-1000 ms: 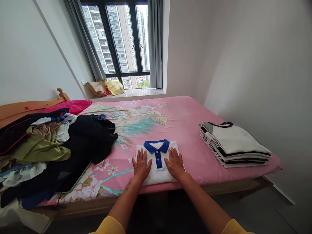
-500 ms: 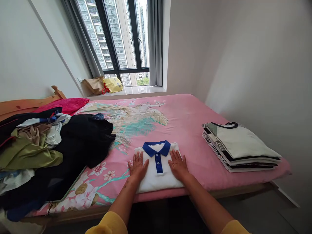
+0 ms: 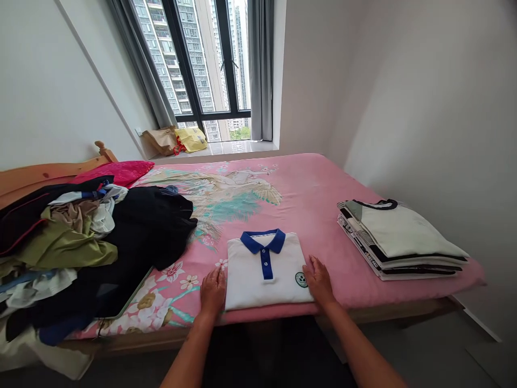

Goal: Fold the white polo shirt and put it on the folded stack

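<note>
A white polo shirt (image 3: 246, 275) with a blue collar, a blue button strip and a round green badge lies folded into a rectangle at the bed's front edge. My left hand (image 3: 212, 291) rests at the shirt's left side, fingers stretched out and pointing forward. On the opposite side, my right hand (image 3: 319, 281) lies along the shirt's right edge beside the badge, its fingers extended. Neither hand grips the cloth. The collar faces away from me, toward the window.
A stack of folded shirts (image 3: 407, 231) sits on the bed (image 3: 307, 188) at the right. Heaped loose clothes (image 3: 149, 226) cover the left side, near a red pillow (image 3: 133, 171). Paper and yellow bags (image 3: 191, 139) stand on the window sill.
Both hands have moved from flat on top of the polo shirt outward to its left and right edges, uncovering the badge. The view has shifted slightly.
</note>
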### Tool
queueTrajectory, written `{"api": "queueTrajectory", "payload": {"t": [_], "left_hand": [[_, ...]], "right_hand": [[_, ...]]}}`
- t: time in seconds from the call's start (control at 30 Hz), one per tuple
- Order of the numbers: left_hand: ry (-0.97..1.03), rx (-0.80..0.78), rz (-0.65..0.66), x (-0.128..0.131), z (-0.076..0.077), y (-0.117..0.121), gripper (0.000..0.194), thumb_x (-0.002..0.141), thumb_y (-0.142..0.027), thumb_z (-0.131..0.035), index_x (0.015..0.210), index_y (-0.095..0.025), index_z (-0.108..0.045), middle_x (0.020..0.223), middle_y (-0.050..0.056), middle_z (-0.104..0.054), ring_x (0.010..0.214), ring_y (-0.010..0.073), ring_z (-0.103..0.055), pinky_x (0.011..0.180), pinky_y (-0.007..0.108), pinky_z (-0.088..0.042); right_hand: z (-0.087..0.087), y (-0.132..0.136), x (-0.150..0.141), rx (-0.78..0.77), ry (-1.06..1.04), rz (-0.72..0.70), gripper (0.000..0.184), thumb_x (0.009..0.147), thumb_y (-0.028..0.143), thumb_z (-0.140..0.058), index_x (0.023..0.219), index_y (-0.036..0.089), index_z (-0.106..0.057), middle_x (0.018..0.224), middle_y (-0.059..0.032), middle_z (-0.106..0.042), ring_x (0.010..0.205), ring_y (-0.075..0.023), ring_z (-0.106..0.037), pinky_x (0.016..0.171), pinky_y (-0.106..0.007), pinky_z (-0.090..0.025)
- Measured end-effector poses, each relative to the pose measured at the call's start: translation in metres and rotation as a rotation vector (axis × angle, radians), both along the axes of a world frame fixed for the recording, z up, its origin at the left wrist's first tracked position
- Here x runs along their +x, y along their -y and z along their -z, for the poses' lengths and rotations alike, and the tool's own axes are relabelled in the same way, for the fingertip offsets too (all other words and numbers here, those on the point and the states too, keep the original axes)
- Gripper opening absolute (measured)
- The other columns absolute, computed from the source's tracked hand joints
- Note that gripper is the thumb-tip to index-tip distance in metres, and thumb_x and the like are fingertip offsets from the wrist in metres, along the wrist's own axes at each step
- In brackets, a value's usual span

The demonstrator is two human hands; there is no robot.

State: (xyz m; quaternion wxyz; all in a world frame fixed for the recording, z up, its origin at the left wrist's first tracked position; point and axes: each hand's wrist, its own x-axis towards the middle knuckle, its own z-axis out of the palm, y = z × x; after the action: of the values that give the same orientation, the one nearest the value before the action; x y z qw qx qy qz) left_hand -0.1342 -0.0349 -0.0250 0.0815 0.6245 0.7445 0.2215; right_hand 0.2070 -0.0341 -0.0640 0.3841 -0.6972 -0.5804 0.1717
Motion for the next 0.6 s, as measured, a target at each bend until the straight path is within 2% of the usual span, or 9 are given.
{"api": "queueTrajectory", "payload": {"t": [0.07,0.17,0.27,0.37,0.43,0.5,0.6], "left_hand": [[0.104,0.018,0.011,0.002,0.0,0.023,0.044,0.088,-0.037,-0.034,0.116,-0.014,-0.06,0.119,0.009,-0.063,0.114,0.0209,-0.054,0.101,0.033,-0.039],[0.314,-0.011,0.033,0.006,-0.002,0.053,0.045,0.084,-0.044,-0.04,0.112,-0.016,-0.061,0.115,0.008,-0.065,0.108,0.0225,-0.058,0.096,0.034,-0.044],[0.444,-0.099,0.064,0.008,-0.004,0.067,0.048,0.081,-0.048,-0.043,0.114,-0.016,-0.059,0.114,0.008,-0.066,0.106,0.0225,-0.06,0.092,0.032,-0.046],[0.491,-0.187,0.05,0.005,-0.006,0.062,0.053,0.078,-0.05,-0.047,0.114,-0.013,-0.058,0.114,0.011,-0.066,0.107,0.0239,-0.06,0.091,0.032,-0.046],[0.469,-0.243,0.053,0.002,-0.01,0.054,0.052,0.077,-0.051,-0.048,0.109,-0.012,-0.06,0.112,0.012,-0.066,0.106,0.0252,-0.06,0.09,0.033,-0.045],[0.43,-0.296,0.084,0.001,-0.015,0.045,0.048,0.076,-0.053,-0.049,0.1,-0.015,-0.064,0.105,0.01,-0.069,0.1,0.0263,-0.062,0.086,0.033,-0.045],[0.416,-0.354,0.127,0.002,-0.023,0.035,0.041,0.071,-0.055,-0.054,0.081,-0.017,-0.066,0.085,0.006,-0.07,0.087,0.027,-0.063,0.073,0.032,-0.043]], "right_hand": [[-0.002,0.017,0.001,-0.003,-0.166,-0.006,0.061,0.084,0.05,-0.04,0.131,0.011,-0.041,0.136,-0.0145,-0.045,0.126,-0.0229,-0.04,0.108,-0.037,-0.03],[-0.005,0.041,-0.001,-0.024,-0.377,0.019,0.062,0.081,0.051,-0.046,0.13,0.013,-0.042,0.136,-0.0127,-0.045,0.127,-0.0216,-0.041,0.109,-0.034,-0.031],[-0.008,0.059,-0.003,-0.019,-0.555,0.05,0.062,0.078,0.051,-0.05,0.127,0.014,-0.042,0.134,-0.012,-0.047,0.125,-0.021,-0.043,0.107,-0.032,-0.034],[-0.009,0.068,0.001,-0.054,-0.711,0.067,0.061,0.075,0.051,-0.051,0.123,0.015,-0.042,0.131,-0.0136,-0.049,0.119,-0.0209,-0.05,0.101,-0.029,-0.042],[-0.012,0.07,0.006,-0.106,-0.742,0.07,0.057,0.073,0.049,-0.053,0.119,0.016,-0.045,0.128,-0.0139,-0.052,0.117,-0.0212,-0.052,0.098,-0.029,-0.044],[-0.017,0.07,0.012,-0.184,-0.702,0.057,0.052,0.072,0.044,-0.054,0.115,0.016,-0.049,0.124,-0.0138,-0.055,0.115,-0.0217,-0.054,0.094,-0.03,-0.047],[-0.026,0.064,0.02,-0.356,-0.589,0.022,0.042,0.072,0.04,-0.055,0.107,0.016,-0.056,0.116,-0.0124,-0.06,0.102,-0.0221,-0.06,0.076,-0.029,-0.053]]}}
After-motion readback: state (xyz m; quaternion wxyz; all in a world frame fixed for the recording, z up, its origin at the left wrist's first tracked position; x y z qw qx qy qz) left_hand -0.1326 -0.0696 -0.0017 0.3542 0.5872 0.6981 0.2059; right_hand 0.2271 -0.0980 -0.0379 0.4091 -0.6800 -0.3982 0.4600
